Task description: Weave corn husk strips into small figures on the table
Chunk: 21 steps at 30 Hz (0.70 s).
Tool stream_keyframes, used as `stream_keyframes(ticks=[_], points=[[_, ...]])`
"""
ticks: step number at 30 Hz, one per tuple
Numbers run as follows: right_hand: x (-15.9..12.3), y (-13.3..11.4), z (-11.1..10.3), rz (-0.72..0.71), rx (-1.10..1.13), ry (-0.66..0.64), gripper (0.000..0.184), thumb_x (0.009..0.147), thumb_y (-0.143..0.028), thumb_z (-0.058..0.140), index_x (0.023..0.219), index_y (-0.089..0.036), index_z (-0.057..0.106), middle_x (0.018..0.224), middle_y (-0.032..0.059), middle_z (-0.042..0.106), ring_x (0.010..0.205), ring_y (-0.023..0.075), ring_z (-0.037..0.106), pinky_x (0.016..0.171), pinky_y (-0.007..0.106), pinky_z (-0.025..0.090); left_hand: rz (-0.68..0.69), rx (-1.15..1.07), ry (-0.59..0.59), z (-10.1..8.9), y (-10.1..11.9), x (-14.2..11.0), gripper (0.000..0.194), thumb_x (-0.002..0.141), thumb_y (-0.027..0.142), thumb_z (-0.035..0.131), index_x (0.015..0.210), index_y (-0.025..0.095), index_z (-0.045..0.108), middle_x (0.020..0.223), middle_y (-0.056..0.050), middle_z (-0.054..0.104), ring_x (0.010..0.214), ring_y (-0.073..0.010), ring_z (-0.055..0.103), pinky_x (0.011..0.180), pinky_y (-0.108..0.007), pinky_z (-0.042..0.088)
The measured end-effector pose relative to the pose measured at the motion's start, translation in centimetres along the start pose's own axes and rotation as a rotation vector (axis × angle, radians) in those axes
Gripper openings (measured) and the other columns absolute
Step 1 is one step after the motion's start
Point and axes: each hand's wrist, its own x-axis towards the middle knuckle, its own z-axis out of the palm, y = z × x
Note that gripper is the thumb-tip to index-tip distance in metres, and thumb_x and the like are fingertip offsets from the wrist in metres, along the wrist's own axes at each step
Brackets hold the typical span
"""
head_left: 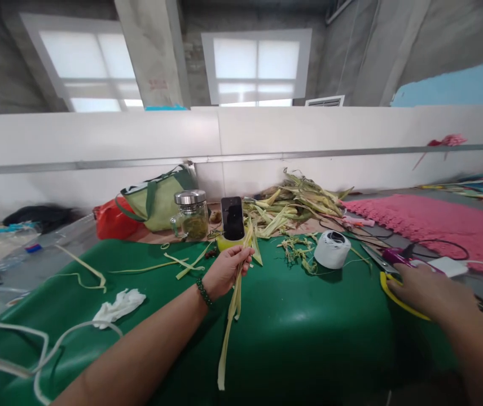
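Observation:
My left hand [229,269], a bead bracelet on its wrist, pinches a bundle of pale dried husk strips [233,307] over the green cloth. The strips hang down towards me, and their upper ends point at the phone. On the right, my right hand [431,288] is closed at the yellow handles of a pair of scissors [406,303]. The scissor blades point away to the left, beside a purple tool [394,256]; some of my fingers are hidden. A white spool of thread [332,250] stands between the two hands, near a small heap of knotted husk pieces [298,250].
A phone [232,219] stands upright in a yellow holder, beside a lidded glass jar [193,217] and a green bag [163,197]. Dried husks [301,197] are piled behind. Crumpled tissue [119,307] and a white cable [42,361] lie left; pink fabric [440,220] lies right.

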Motion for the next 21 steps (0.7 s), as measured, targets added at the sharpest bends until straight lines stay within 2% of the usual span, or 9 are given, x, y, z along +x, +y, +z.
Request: stream_keyframes(ticks=[2, 3, 5, 6, 8, 10, 14, 18, 21], points=[[-0.7, -4.2, -1.9, -0.049, -0.018, -0.035, 0.033, 0.076, -0.036, 0.053, 0.094, -0.014, 0.069, 0.081, 0.0187, 0.068, 0.069, 0.0312, 0.064, 0.061, 0.041, 0.045, -0.003, 0.008, -0.015, -0.1, -0.5, 0.2, 0.036, 0.058, 0.041, 0.079, 0.069, 0.010, 0.063, 0.057, 0.004, 0.052, 0.045, -0.0031, 0.042, 0.042, -0.017, 0.030], [-0.9, -6.9, -2.5, -0.103, 0.112, -0.020, 0.032, 0.078, -0.038, 0.051, 0.096, -0.017, 0.068, 0.082, 0.0143, 0.069, 0.069, 0.0275, 0.064, 0.063, 0.038, 0.046, -0.003, 0.014, -0.025, -0.1, -0.6, 0.3, 0.037, 0.058, 0.042, 0.079, 0.070, 0.010, 0.064, 0.057, 0.004, 0.053, 0.045, -0.0032, 0.042, 0.042, -0.017, 0.031], [-1.1, -12.7, -2.8, -0.344, 0.473, -0.143, 0.030, 0.083, -0.040, 0.047, 0.084, -0.018, 0.068, 0.081, 0.0086, 0.069, 0.070, 0.0202, 0.063, 0.065, 0.031, 0.047, 0.011, 0.019, -0.033, -0.1, -0.9, 0.3, 0.038, 0.056, 0.043, 0.079, 0.070, 0.011, 0.065, 0.058, 0.003, 0.054, 0.043, -0.0028, 0.041, 0.041, -0.017, 0.030], [-1.0, -15.4, -2.5, -0.432, 0.623, -0.225, 0.031, 0.083, -0.042, 0.048, 0.084, -0.018, 0.067, 0.079, 0.0068, 0.068, 0.068, 0.0178, 0.061, 0.063, 0.028, 0.047, 0.021, 0.020, -0.033, -0.2, -1.0, 0.2, 0.039, 0.055, 0.044, 0.080, 0.069, 0.011, 0.065, 0.058, 0.003, 0.054, 0.042, -0.0026, 0.040, 0.040, -0.017, 0.030], [-0.3, -19.9, -0.9, -0.447, 0.843, -0.305, 0.030, 0.078, -0.042, 0.056, 0.088, -0.015, 0.066, 0.070, 0.0040, 0.065, 0.057, 0.0138, 0.056, 0.053, 0.024, 0.044, 0.038, 0.026, -0.029, -0.5, -1.2, 0.1, 0.040, 0.053, 0.045, 0.080, 0.066, 0.011, 0.064, 0.057, 0.003, 0.055, 0.041, -0.0024, 0.039, 0.039, -0.017, 0.028], [0.6, -22.8, 0.8, -0.485, 0.988, -0.396, 0.022, 0.076, -0.035, 0.059, 0.074, -0.014, 0.065, 0.062, 0.0022, 0.062, 0.051, 0.0104, 0.050, 0.047, 0.021, 0.039, 0.052, 0.043, -0.024, -1.0, -1.2, 0.0, 0.040, 0.053, 0.047, 0.080, 0.061, 0.011, 0.062, 0.053, 0.003, 0.053, 0.039, -0.0022, 0.038, 0.038, -0.017, 0.026], [2.3, -24.7, 2.4, -0.468, 1.129, -0.445, 0.018, 0.075, -0.027, 0.056, 0.061, -0.015, 0.060, 0.055, -0.0011, 0.057, 0.043, 0.0067, 0.044, 0.041, 0.019, 0.034, 0.073, 0.040, 0.000, -1.6, -0.7, 0.0, 0.042, 0.054, 0.048, 0.079, 0.057, 0.011, 0.060, 0.050, 0.004, 0.049, 0.038, -0.0015, 0.036, 0.038, -0.016, 0.024], [3.1, -24.7, 2.2, -0.424, 1.138, -0.282, 0.019, 0.077, -0.030, 0.054, 0.063, -0.017, 0.055, 0.047, -0.0044, 0.048, 0.040, 0.0073, 0.043, 0.042, 0.020, 0.034, 0.063, 0.015, 0.021, -1.6, -0.1, 0.0, 0.042, 0.052, 0.048, 0.080, 0.062, 0.010, 0.063, 0.056, 0.003, 0.052, 0.038, 0.0001, 0.032, 0.037, -0.016, 0.023], [3.2, -24.6, 2.4, -0.413, 1.185, -0.200, 0.019, 0.077, -0.033, 0.054, 0.065, -0.018, 0.055, 0.050, -0.0041, 0.048, 0.042, 0.0082, 0.045, 0.043, 0.021, 0.036, 0.063, 0.044, -0.004, -1.5, 0.1, -0.2, 0.042, 0.058, 0.049, 0.076, 0.058, 0.010, 0.061, 0.056, 0.003, 0.051, 0.037, 0.0002, 0.032, 0.037, -0.017, 0.022]])
